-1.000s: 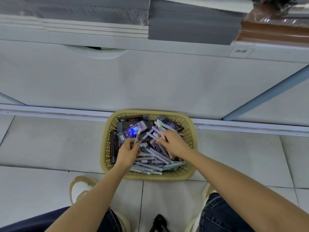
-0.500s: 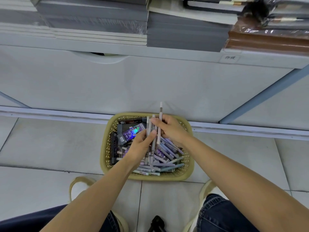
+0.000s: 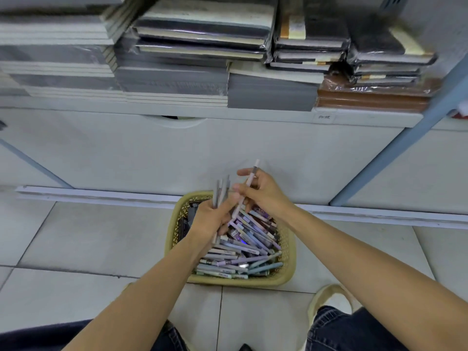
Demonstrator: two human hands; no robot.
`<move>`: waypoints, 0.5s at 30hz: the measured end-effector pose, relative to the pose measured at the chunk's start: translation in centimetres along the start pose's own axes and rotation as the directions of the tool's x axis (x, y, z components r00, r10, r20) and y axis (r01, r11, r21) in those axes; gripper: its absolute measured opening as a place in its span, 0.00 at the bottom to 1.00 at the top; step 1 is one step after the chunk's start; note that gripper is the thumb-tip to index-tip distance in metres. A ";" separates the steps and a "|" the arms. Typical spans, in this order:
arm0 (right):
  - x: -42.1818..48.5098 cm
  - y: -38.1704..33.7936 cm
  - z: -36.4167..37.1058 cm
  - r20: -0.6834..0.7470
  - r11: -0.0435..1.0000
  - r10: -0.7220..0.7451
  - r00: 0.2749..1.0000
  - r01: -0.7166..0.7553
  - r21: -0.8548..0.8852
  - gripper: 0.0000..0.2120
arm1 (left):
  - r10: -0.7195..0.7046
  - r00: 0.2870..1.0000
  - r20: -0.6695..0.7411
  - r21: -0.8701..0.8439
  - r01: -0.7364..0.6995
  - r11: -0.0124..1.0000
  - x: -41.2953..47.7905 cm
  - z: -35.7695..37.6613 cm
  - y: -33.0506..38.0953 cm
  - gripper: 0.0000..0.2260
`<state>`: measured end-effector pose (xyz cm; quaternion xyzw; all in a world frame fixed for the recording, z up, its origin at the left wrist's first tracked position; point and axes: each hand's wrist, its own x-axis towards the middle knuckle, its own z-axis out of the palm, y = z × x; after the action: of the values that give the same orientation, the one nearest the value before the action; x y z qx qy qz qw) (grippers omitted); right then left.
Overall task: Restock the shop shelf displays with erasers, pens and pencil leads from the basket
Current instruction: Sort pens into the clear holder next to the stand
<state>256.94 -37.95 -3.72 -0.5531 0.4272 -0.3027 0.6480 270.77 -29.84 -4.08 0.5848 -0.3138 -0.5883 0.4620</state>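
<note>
Pinching one pen (image 3: 249, 184), right hand (image 3: 263, 191); left hand (image 3: 212, 219) apparently grips several pens (image 3: 220, 191)

Floor (image 3: 76, 236) was pale grey tile w/ dark grout lines. White cabinet front (image 3: 177, 153) ran along the back, blue-grey struts (image 3: 395, 153) slanting across it. Shelf (image 3: 253, 115) above carried stacked wrapped notebooks (image 3: 202, 34), blurred. Light even, soft.

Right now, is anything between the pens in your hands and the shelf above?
Nothing visible blocks the lift. The left hand holds a pen bundle, the right hand one pen. But stacked notebooks fill the shelf above.
</note>
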 end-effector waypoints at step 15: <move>-3.3 -18.9 -3.1 -0.058 0.884 -0.467 0.882 0.468 0.004 0.11 | 0.383 0.923 0.038 0.088 -0.385 0.919 -4.1 0.6 14.5 0.08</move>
<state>254.24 -40.40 15.41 -0.6253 0.2966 -0.4689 0.5488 272.31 -31.67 10.84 0.5270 -0.4543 -0.4766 0.5373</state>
